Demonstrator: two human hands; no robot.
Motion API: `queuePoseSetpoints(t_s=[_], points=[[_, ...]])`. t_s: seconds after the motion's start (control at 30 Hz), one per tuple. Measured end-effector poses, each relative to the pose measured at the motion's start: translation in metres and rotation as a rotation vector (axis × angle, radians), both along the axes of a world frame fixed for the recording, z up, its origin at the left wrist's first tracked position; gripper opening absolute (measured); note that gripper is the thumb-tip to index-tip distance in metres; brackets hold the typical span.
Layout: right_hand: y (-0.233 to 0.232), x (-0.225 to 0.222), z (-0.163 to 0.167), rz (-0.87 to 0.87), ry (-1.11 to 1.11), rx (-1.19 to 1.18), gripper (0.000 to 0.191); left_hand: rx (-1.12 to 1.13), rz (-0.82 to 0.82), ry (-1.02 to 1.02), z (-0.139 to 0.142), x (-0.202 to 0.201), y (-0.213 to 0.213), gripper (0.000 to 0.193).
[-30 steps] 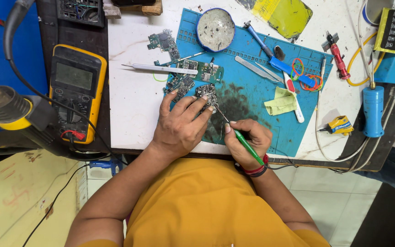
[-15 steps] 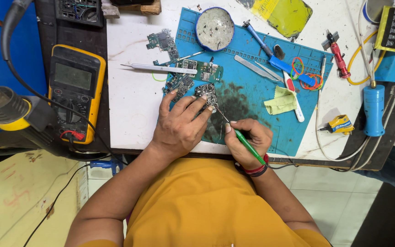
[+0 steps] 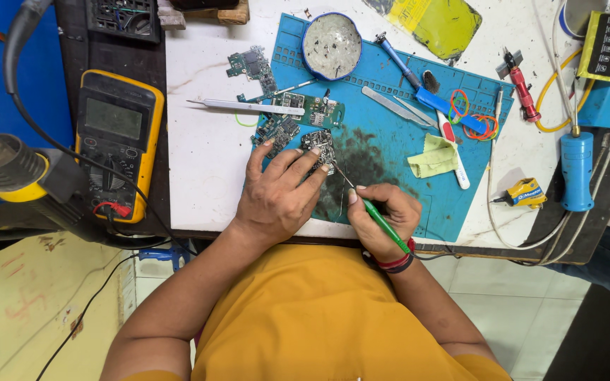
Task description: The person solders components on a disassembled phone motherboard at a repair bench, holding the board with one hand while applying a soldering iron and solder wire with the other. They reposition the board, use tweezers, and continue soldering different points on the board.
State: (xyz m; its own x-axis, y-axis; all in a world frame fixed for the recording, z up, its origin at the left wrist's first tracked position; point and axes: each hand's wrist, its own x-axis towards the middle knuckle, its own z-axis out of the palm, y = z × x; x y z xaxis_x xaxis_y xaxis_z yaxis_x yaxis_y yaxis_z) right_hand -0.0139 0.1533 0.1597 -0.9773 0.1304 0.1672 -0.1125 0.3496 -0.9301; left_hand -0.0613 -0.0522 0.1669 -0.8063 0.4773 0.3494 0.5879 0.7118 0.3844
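Note:
My left hand [image 3: 277, 194] lies flat on the blue work mat [image 3: 390, 152], its fingertips pinning a small dark circuit board [image 3: 319, 143]. My right hand [image 3: 384, 212] grips a green-handled soldering iron [image 3: 383, 224] like a pen; its thin metal tip reaches up-left to the edge of that board. More green circuit boards [image 3: 310, 109] lie just above my left fingers, beside a pair of metal tweezers [image 3: 248, 106].
A yellow multimeter [image 3: 116, 137] sits left of the white table. A round metal dish [image 3: 332, 44], blue tools [image 3: 425, 95], a yellow cloth [image 3: 433, 156], coloured rubber bands [image 3: 471, 116], a red tool [image 3: 522, 85] and a blue cylinder [image 3: 577, 169] with cables lie around the mat. A hot-air nozzle [image 3: 1, 166] sits far left.

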Motion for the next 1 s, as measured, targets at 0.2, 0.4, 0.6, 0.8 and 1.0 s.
queuePoseSetpoints(t_s=[0.2, 0.4, 0.6, 0.8, 1.0], points=[[-0.0001, 0.0, 0.0, 0.0, 0.007, 0.015, 0.011, 0.005, -0.002, 0.0, 0.0001, -0.0006, -0.0009, 0.023], [-0.0009, -0.0002, -0.0006, -0.013, -0.006, 0.003, 0.012, 0.007, -0.003, 0.001, -0.0001, -0.0013, -0.0009, 0.024], [-0.0008, 0.0004, -0.0005, -0.012, -0.017, 0.015, 0.011, 0.003, -0.002, 0.007, -0.0005, -0.0007, -0.0017, 0.023], [-0.0003, -0.0002, -0.0001, -0.012, -0.011, 0.015, 0.011, 0.007, 0.006, 0.006, -0.0011, -0.0007, -0.0007, 0.023], [-0.001, -0.0001, 0.0003, -0.006, -0.013, 0.014, 0.012, 0.004, 0.002, 0.009, -0.0005, -0.0004, -0.0015, 0.023]])
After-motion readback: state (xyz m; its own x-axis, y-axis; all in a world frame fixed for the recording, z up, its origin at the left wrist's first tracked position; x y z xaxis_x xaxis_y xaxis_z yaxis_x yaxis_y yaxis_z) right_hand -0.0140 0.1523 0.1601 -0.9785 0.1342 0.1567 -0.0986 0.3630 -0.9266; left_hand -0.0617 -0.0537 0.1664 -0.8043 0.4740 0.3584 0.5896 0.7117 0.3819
